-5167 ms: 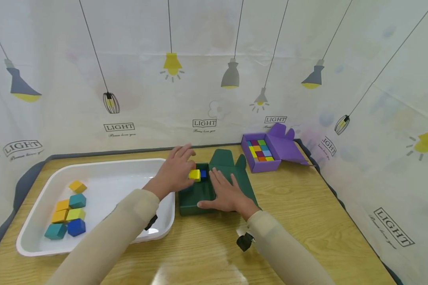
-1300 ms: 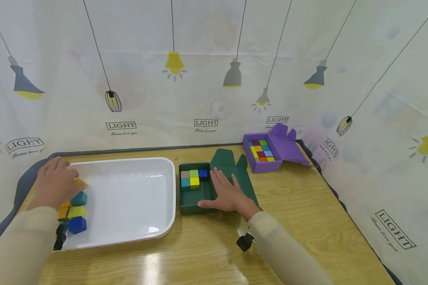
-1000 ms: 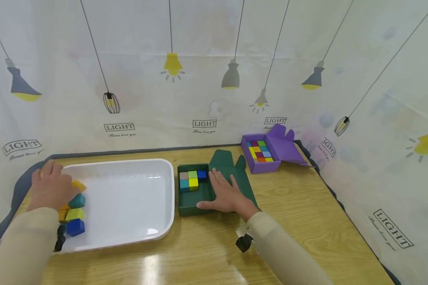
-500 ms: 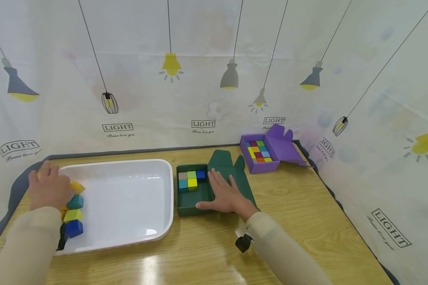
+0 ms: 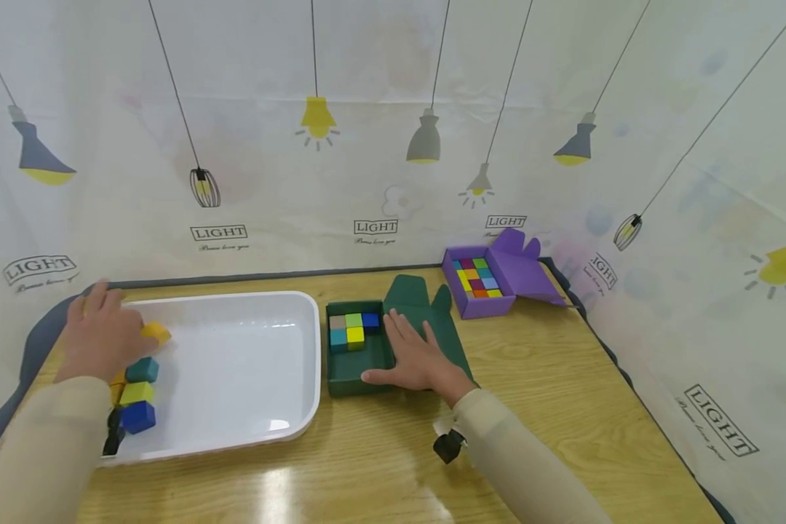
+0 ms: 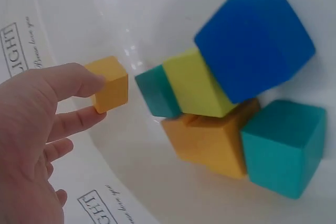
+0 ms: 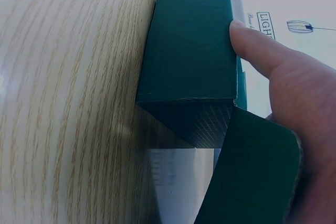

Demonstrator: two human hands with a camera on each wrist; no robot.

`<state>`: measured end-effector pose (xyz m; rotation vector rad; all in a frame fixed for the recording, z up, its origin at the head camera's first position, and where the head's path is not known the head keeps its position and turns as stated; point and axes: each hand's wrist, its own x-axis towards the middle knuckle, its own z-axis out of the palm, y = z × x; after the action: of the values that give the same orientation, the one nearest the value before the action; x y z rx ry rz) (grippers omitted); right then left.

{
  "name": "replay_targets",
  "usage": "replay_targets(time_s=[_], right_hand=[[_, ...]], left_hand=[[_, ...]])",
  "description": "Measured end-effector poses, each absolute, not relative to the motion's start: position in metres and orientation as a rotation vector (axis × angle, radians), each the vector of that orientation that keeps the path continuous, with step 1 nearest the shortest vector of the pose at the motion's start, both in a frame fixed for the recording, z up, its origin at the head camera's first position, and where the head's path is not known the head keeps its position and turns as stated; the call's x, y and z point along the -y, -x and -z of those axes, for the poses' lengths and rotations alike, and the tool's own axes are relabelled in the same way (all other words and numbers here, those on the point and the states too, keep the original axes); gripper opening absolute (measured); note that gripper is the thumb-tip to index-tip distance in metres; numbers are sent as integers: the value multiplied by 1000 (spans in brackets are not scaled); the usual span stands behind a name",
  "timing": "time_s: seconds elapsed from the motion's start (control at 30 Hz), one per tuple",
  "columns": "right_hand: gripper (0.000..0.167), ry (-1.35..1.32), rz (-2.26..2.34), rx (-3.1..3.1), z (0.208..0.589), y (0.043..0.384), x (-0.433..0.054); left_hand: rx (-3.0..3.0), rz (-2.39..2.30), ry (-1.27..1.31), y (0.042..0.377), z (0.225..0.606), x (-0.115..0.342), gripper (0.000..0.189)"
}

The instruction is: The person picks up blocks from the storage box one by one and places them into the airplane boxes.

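White spreads over the left of the wooden table in the head view: a tray, my left hand at its far left corner, an orange block at my fingertips. Nearer lie a teal block, a lime block and a blue block; my arm partly hides others. My right hand, fingers straight and spread, gripping nothing, lies across the right edge of a green box and its unfolded lid. Five small cubes sit in the box's far left part. Far right stands a purple box with rows of coloured cubes.

From my left wrist, thumb and forefinger pinch the orange block, the other fingers loosely bent; it is apart from the cluster of blocks, and I cannot tell whether it touches the tray.

From my right wrist, my thumb touches the green box's upper edge; the other fingers are hidden.
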<state>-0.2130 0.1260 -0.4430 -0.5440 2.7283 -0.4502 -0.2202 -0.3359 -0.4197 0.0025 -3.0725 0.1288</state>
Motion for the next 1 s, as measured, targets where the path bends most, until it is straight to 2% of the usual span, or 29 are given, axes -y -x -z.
replay_targets(time_s=[0.23,0.6,1.0], right_hand=[[111,541,449,-2724,442,213,-126],[110,551,448,-2726,442,213,-126],[109,546,444,-2724,441,212,-126]], left_hand=[[3073,-34,113,223,407,313,34],[2948,32,361,222,389,249,28],[2837,174,621,229,371,156,26]])
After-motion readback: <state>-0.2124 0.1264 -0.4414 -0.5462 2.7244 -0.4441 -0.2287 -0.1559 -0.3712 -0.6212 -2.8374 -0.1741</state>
